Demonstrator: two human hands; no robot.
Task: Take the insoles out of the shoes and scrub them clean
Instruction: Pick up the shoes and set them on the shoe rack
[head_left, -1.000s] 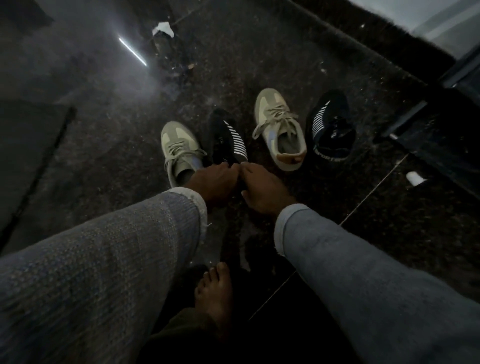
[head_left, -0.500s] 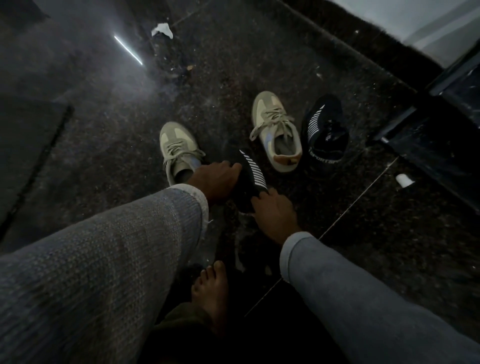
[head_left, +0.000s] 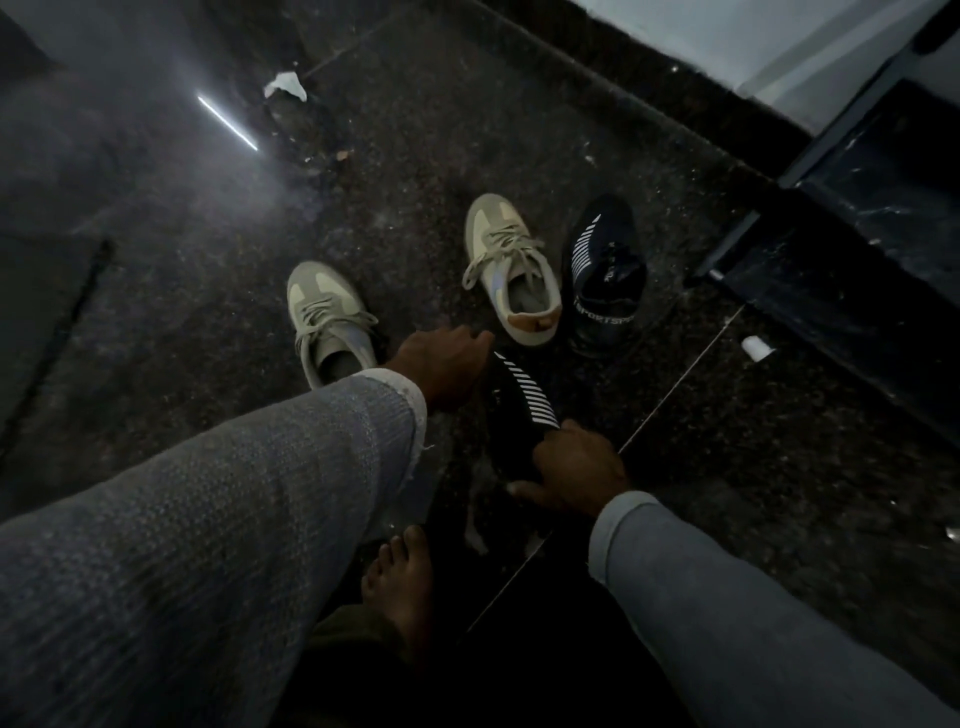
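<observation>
While right hand (head_left: 576, 467) grips striped black shoe (head_left: 524, 400), far black shoe (head_left: 605, 275) reads "SPORTS"

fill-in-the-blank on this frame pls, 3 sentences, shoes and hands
1. The number of shoes in view on the floor is ____.
2. The black striped shoe in front of the bare foot is gripped at its near end by the ____ hand.
3. The other black shoe stands right beside a ____ lace-up sneaker.

Missing words: four; right; beige
</observation>
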